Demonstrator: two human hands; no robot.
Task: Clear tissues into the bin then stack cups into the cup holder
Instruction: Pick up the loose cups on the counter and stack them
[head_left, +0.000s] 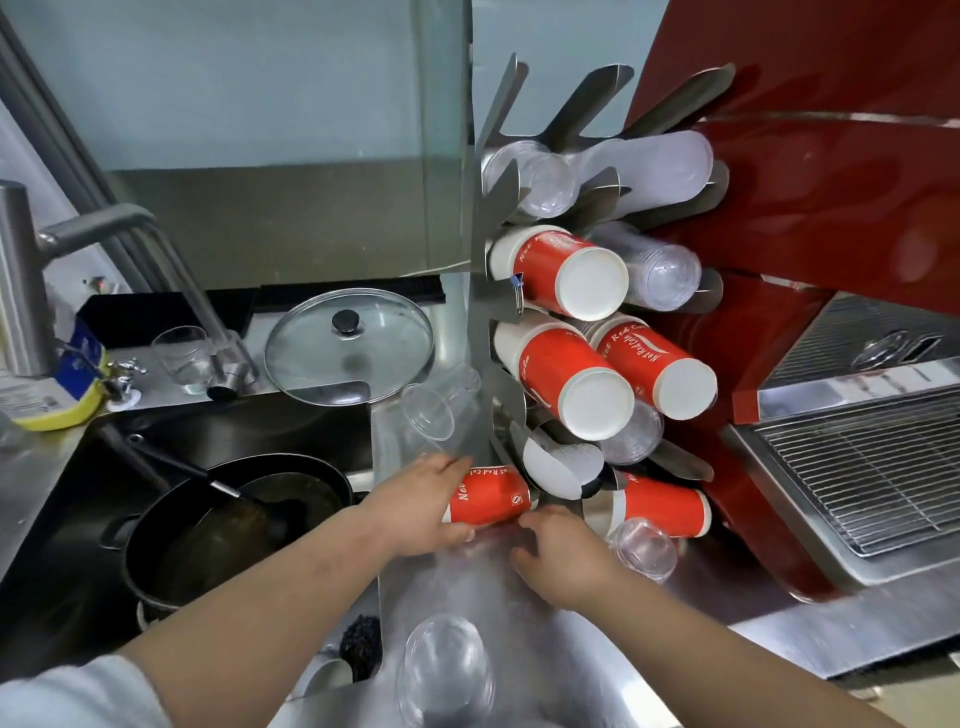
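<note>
1. The left hand (423, 506) wraps a red paper cup (488, 494) lying on its side; its fingers (457, 535) curl under the cup's lower edge while the thumb rests on top, so the grip is closed around the cup.
2. The right hand (558, 558) sits just right of those fingers, palm down on the steel counter (493, 603). Its fingers (540, 519) are loosely bent, the tips touching or nearly touching the cup's narrow end; I cannot tell whether they actually grip it.
3. Directly beyond both sets of fingertips stands the metal cup holder (480, 322), its slots already filled with stacks of red cups and clear plastic cups.
4. A second red cup (662, 506) lies low in the holder, just right of the right fingertips, with a clear cup (644, 548) beside it.
5. Another clear cup (447, 670) stands on the counter, on the near side of both wrists.
6. Left of the left hand, a dark pan (228, 519) sits in the sink.
</note>
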